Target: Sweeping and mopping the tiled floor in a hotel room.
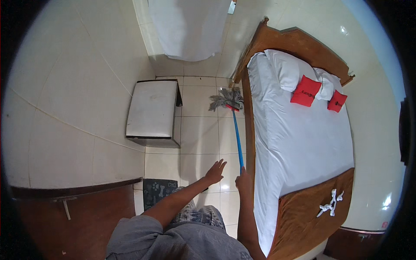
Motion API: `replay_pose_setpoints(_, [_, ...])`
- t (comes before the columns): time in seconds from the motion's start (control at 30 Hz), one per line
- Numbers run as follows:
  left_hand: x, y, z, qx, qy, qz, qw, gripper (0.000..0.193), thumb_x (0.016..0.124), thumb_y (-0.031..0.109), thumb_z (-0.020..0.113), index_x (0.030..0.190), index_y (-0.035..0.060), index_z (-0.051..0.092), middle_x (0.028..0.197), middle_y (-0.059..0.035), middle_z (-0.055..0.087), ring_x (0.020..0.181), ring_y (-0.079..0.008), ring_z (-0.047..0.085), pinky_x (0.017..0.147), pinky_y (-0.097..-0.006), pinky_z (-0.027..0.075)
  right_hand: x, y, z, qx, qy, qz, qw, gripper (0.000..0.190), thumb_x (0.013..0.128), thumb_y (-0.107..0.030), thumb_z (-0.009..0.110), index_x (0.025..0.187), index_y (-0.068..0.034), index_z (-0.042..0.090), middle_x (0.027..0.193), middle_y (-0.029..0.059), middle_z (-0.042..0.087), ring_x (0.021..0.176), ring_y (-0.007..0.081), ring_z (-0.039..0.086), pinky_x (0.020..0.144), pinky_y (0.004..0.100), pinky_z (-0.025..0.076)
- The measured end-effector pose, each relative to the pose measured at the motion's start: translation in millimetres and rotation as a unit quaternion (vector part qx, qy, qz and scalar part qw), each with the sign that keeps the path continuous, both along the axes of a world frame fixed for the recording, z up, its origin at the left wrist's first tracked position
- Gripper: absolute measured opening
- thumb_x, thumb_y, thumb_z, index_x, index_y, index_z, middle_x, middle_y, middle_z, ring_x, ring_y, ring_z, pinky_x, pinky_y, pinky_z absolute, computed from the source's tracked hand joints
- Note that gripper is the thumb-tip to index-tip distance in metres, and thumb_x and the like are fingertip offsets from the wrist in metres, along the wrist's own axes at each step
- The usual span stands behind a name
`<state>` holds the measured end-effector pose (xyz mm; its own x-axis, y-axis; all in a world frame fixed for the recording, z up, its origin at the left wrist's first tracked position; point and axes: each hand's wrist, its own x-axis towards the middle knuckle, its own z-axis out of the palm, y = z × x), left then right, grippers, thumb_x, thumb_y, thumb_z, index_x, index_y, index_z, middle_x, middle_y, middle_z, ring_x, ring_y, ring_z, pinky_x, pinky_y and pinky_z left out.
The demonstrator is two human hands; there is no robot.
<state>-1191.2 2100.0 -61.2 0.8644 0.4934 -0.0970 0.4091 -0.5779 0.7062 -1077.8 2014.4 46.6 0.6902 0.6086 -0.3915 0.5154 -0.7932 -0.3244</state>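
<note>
A string mop with grey strands (227,97) and a red head clamp (232,107) rests on the tiled floor beside the bed's wooden side rail. Its blue handle (238,139) runs back towards me, and my right hand (243,180) is closed around the near end. My left hand (215,172) is off the handle, to its left, with fingers spread and nothing in it. The mop strands lie near the foot of the wooden headboard (295,42). The handle's tip is hidden by my right hand.
Along the right stands a bed with a white sheet (302,139), red cushions (306,91) and a brown runner (315,214). A white-topped small table (151,109) stands at the left wall. A dark patterned mat (159,191) lies near a brown door (78,217). A white curtain (191,29) hangs ahead.
</note>
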Motion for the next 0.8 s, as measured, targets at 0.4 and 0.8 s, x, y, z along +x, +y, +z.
replay_pose_setpoints(0.4, [-9, -35, 10, 0.021, -0.002, -0.237, 0.971, 0.071, 0.062, 0.014, 0.068, 0.122, 0.0182, 0.032, 0.133, -0.0018, 0.023, 0.123, -0.0317, 0.019, 0.091, -0.0560, 0.028, -69, -107, 53, -0.042, 0.040, 0.140, 0.988, 0.053, 0.071, -0.003, 0.048, 0.122, -0.006, 0.035, 0.074, 0.0205, 0.052, 0.067, 0.0351, 0.056, 0.059, 0.0436, 0.045])
replay_pose_setpoints(0.8, [-63, -11, 23, -0.004, 0.021, 0.030, 0.999, 0.074, 0.064, 0.008, 0.060, 0.128, 0.0098, 0.023, 0.131, -0.0131, 0.027, 0.116, -0.0377, 0.031, 0.089, -0.0457, 0.033, -3, 51, -83, 0.055, -0.036, 0.212, 0.975, 0.055, 0.072, -0.003, 0.048, 0.124, -0.008, 0.034, 0.075, 0.0210, 0.053, 0.068, 0.0343, 0.056, 0.059, 0.0421, 0.047])
